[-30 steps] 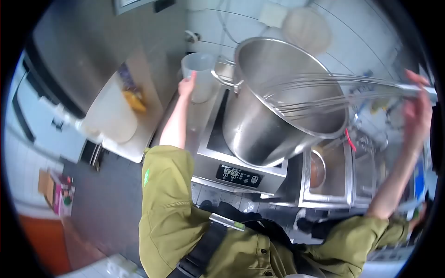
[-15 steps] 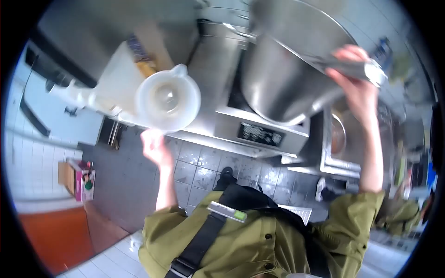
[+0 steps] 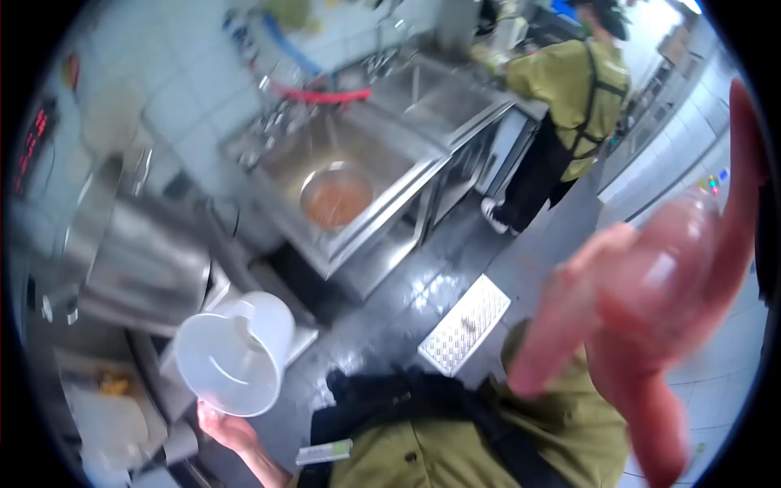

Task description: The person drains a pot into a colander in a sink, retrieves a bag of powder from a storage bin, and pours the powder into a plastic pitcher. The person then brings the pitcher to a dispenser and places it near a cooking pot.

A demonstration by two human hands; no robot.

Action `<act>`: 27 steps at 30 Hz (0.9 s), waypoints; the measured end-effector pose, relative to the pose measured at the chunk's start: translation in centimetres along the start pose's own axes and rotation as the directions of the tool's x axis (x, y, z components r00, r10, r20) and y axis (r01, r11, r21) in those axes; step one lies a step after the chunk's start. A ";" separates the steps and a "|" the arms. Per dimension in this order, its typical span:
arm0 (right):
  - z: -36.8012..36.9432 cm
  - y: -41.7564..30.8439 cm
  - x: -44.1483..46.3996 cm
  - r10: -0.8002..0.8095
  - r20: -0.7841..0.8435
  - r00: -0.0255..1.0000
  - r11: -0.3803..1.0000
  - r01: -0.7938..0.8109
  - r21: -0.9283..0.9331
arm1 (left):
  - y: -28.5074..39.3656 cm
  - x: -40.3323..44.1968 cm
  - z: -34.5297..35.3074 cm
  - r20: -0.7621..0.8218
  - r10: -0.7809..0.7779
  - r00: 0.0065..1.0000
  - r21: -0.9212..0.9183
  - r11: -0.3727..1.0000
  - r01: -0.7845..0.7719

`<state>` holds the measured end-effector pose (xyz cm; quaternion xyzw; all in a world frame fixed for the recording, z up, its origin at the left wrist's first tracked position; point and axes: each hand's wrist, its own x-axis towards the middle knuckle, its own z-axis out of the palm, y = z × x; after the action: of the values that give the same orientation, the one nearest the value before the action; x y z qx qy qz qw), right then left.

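My left hand (image 3: 228, 429) is closed at the handle side of a translucent plastic jug (image 3: 213, 370) at the lower left. The jug is tilted, its mouth facing me, and I see no contents in it. Beside it on the left stands a big steel pot (image 3: 150, 252). My right hand (image 3: 634, 301) is raised very near the camera, large and blurred. Its fingers are apart, and no held thing shows in it.
Steel sinks (image 3: 407, 183) line the wall; one holds a round bowl (image 3: 338, 195) with reddish-brown contents. A person (image 3: 569, 106) in an olive shirt stands at the far counter. A metal drain grate (image 3: 465, 325) lies in the wet floor.
My view has swung right, toward the sinks. My right hand has let go of the grey-handled tool at the pot and come up near the camera. The jug stays in my left hand.
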<state>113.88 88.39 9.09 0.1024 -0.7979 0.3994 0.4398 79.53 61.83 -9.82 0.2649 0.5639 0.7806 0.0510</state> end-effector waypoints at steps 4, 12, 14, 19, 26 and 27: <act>-6.7 -3.2 -6.3 0.025 -0.144 0.989 0.997 -0.035 -0.073 | -2.7 1.1 13.7 0.278 -0.257 0.926 -0.199 0.927 0.317; -19.9 1.8 -8.2 -0.084 -0.288 0.954 0.979 0.025 -0.200 | -9.6 1.7 37.7 0.439 -0.425 0.792 -0.294 0.765 0.573; -23.8 4.6 -5.5 -0.159 -0.305 0.939 0.965 0.082 -0.251 | -13.5 2.7 41.2 0.497 -0.339 0.799 -0.294 0.801 0.522; -30.8 20.2 0.9 0.093 -0.522 0.848 0.971 -0.194 -0.142 | -18.2 7.8 53.7 0.410 -0.286 0.866 -0.436 0.772 0.461; -38.8 53.2 -4.5 0.696 -0.683 0.221 0.683 -0.495 0.537 | -24.1 14.7 70.8 0.489 -0.335 0.805 -0.303 0.800 0.517; -40.2 57.9 -4.9 0.732 -0.670 0.126 0.624 -0.518 0.585 | -26.2 15.2 73.1 0.443 -0.354 0.824 -0.276 0.820 0.501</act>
<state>111.91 154.92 -14.66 -0.4172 -0.3695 0.6175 0.5551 95.23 139.34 -11.78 0.2569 0.4266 0.7774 0.3843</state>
